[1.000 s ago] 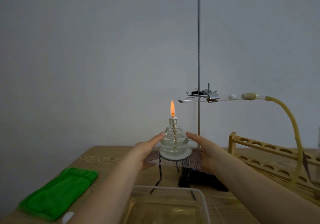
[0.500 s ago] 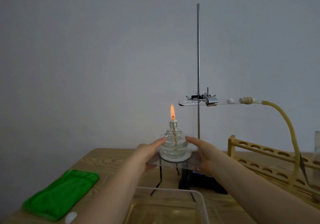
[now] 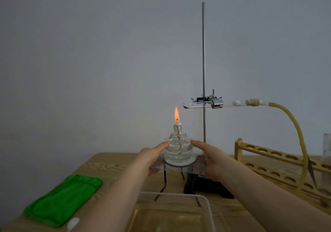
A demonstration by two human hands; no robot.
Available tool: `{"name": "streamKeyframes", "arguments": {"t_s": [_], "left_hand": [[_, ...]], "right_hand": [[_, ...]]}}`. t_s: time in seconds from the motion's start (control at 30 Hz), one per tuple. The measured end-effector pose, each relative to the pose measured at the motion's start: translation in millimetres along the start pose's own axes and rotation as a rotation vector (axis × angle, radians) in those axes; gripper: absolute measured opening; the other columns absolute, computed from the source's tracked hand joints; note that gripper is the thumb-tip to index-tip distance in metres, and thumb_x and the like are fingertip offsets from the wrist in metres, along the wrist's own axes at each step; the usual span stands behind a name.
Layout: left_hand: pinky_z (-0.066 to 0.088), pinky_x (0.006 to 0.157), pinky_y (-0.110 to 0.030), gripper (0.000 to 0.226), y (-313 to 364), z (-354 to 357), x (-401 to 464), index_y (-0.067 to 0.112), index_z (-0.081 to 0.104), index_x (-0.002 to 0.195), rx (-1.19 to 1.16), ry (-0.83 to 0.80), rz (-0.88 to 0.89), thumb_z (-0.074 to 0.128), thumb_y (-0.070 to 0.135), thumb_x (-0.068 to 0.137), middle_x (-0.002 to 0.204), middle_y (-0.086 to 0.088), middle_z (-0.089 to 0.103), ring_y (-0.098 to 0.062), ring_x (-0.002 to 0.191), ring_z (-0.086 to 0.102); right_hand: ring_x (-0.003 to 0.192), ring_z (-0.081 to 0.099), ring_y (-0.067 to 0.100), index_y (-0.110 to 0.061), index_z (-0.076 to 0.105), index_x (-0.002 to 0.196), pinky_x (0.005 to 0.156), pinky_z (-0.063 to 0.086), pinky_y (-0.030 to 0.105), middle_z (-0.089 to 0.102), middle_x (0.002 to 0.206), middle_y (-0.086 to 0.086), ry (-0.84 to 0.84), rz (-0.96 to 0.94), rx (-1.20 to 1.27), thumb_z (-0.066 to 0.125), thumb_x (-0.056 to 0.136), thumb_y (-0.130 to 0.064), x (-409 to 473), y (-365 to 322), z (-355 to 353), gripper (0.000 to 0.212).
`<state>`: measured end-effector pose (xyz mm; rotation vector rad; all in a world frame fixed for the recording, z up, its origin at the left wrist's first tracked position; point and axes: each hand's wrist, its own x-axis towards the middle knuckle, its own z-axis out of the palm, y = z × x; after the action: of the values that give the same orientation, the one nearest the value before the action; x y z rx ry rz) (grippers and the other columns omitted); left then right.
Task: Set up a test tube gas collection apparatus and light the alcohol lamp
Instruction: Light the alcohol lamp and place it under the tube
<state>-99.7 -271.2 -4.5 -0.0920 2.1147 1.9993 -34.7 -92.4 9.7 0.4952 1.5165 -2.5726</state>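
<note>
The glass alcohol lamp burns with an orange flame on a wire gauze over a black tripod. My left hand grips the gauze's left edge and my right hand its right edge, fingertips close to the lamp's sides. Behind, the retort stand carries a clamp holding a near-horizontal test tube. The tube's closed end lies up and to the right of the flame. A stopper joins it to a yellow rubber tube curving down to the right.
A wooden test tube rack stands at the right, with a glass vessel at the frame edge. A clear plastic tub sits between my forearms at the front. A green cloth lies front left on the wooden table.
Both hands stay at the gauze edges beside the lamp. The whole scene sits a little lower in the view; lamp and stand keep the same spacing.
</note>
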Motion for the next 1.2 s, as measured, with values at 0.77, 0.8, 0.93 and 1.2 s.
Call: {"name": "streamKeyframes", "arguments": {"t_s": [0.77, 0.8, 0.93, 1.2], "left_hand": [[0.044, 0.086, -0.032, 0.070, -21, 7, -61, 0.011, 0.049, 0.125, 0.691, 0.421, 0.489, 0.065, 0.056, 0.073, 0.125, -0.009, 0.051, -0.022, 0.109, 0.053], [0.045, 0.083, -0.031, 0.064, -23, 8, -66, 0.013, 0.050, 0.121, 0.723, 0.423, 0.515, 0.065, 0.054, 0.074, 0.120, -0.007, 0.052, -0.021, 0.104, 0.054], [0.049, 0.076, -0.030, 0.035, -30, 10, -82, 0.020, 0.052, 0.101, 0.789, 0.344, 0.590, 0.065, 0.044, 0.080, 0.099, 0.003, 0.052, -0.013, 0.087, 0.055], [0.043, 0.067, -0.021, 0.004, -50, 11, -94, 0.032, 0.060, 0.082, 0.871, 0.060, 0.535, 0.062, 0.034, 0.085, 0.085, 0.015, 0.062, -0.003, 0.081, 0.057]], "right_hand": [[0.084, 0.064, 0.029, -0.001, 0.053, 0.107, 0.079, 0.054, 0.040, 0.066, 0.091, 0.019, 0.247, -0.176, -0.450, 0.077, 0.078, -0.025, -33, 0, -41, 0.045], [0.081, 0.064, 0.027, -0.002, 0.053, 0.099, 0.077, 0.054, 0.038, 0.066, 0.089, 0.017, 0.251, -0.177, -0.478, 0.076, 0.078, -0.024, -35, 0, -45, 0.039], [0.088, 0.067, 0.025, -0.004, 0.060, 0.095, 0.079, 0.057, 0.036, 0.069, 0.093, 0.014, 0.260, -0.149, -0.724, 0.073, 0.082, -0.021, -44, 0, -59, 0.025], [0.079, 0.061, 0.010, -0.013, 0.069, 0.100, 0.060, 0.048, 0.015, 0.066, 0.089, 0.001, 0.187, -0.233, -1.350, 0.066, 0.086, -0.018, -51, 17, -98, 0.014]]}}
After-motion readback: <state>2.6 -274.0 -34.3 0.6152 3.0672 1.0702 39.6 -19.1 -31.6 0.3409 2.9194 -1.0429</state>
